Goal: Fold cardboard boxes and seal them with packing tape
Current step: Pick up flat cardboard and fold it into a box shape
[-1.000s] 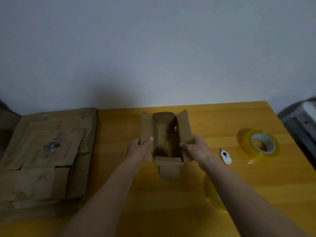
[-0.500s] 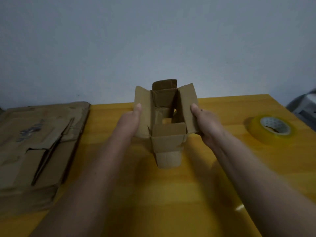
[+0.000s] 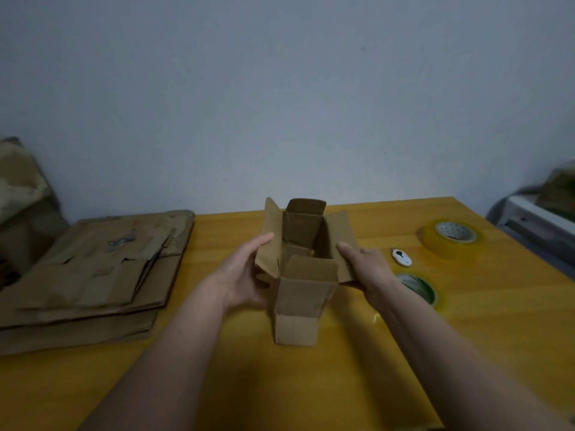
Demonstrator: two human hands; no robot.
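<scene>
A small brown corrugated cardboard box (image 3: pixel 303 275), opened into a tube with its four upper flaps standing outward, is being held at the centre of the yellow wooden table (image 3: pixel 466 353); whether its lower end is resting on the table cannot be told. The left side flap is being pressed by the left hand (image 3: pixel 239 278), fingers extended and flat against it; the right side flap is being cupped by the right hand (image 3: pixel 368 269), palm partly spread; neither hand is being clenched. The flap-folding step is judged to be in hand, with nothing yet taped; next, the short flaps at 12 and 6 o'clock are being called for first, then the side flaps over them. At 3 o'clock of the box, a small white cutter (image 3: pixel 401 257) is lying; at 2 o'clock, a roll of clear yellowish packing tape (image 3: pixel 451 237); at 4 o'clock, a second tape roll (image 3: pixel 418 287), partly hidden by the right forearm. At 9 o'clock, a stack of flattened brown cardboard sheets (image 3: pixel 93 275) is lying.
</scene>
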